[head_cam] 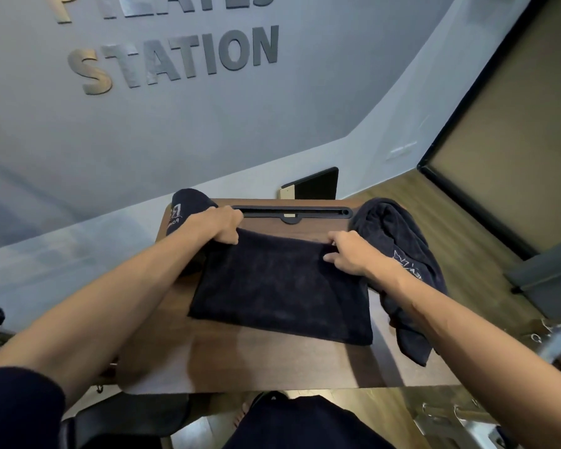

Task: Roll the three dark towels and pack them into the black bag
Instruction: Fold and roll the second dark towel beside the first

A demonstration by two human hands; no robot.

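A dark folded towel [282, 290] lies flat in the middle of the small brown table [259, 367]. My left hand [222, 226] grips the towel's far left corner and my right hand [348, 254] grips its far right corner. A rolled dark towel [188, 202] with a white logo rests at the table's back left, behind my left wrist. Another dark towel [402, 254], loose and crumpled with a white logo, hangs over the table's right side. The black bag is hard to make out; a dark shape [272, 422] shows below the table's near edge.
A black slot [292, 211] runs along the table's back edge. A grey wall with metal letters stands behind. A black-edged board [314, 184] leans behind the table. Wooden floor and a dark-framed panel [499, 140] are to the right; metal fittings [460, 419] at lower right.
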